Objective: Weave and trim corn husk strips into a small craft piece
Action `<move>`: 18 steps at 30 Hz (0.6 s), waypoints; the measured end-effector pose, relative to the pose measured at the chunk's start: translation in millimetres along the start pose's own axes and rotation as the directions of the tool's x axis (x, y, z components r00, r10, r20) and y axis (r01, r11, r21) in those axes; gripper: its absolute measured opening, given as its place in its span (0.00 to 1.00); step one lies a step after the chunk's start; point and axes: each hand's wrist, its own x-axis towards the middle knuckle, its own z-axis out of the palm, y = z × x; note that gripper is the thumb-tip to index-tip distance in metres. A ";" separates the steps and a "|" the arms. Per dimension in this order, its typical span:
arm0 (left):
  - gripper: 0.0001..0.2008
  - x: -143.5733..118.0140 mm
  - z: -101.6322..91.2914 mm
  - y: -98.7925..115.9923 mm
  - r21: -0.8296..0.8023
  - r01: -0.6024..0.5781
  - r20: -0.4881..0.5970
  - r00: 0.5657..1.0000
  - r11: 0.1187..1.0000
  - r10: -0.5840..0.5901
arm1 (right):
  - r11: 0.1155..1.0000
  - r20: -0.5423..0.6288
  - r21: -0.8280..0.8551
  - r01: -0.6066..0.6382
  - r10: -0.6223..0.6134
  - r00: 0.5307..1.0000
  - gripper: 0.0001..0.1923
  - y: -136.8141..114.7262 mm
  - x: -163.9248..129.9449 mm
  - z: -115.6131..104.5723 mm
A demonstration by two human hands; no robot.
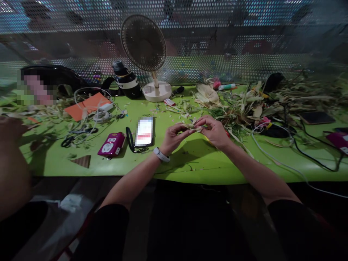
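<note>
Above the green table [174, 170], my left hand [175, 137] and my right hand [212, 130] come together, fingertips almost touching. Between them is a small piece of pale green corn husk [193, 126], pinched by the fingers of both hands. A white band [161, 155] circles my left wrist. Under and beside my right hand something yellow and red shows in part; its kind is hidden. Just past my hands lie loose husk scraps, and a larger dried corn husk [208, 95] rests farther back.
A heap of dry husks and stalks [252, 105] fills the right back. A fan [157, 92], a dark bottle [127, 81], a phone [144, 131] and a purple power socket [111, 145] stand or lie leftward. Cables cross both sides. A co-worker's arm [12, 163] is at far left.
</note>
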 end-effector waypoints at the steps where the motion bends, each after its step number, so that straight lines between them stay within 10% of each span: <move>1: 0.15 0.0 1.1 -1.0 -0.040 0.018 -0.014 1.000 0.999 -0.018 | 1.000 -0.002 0.002 0.001 -0.001 1.000 0.19 0.6 0.0 -0.2; 18: 0.12 -3.3 4.2 -6.1 -0.034 -0.037 -0.022 0.999 0.999 0.036 | 0.994 0.049 -0.110 -0.001 0.006 0.999 0.17 1.5 -1.8 -0.9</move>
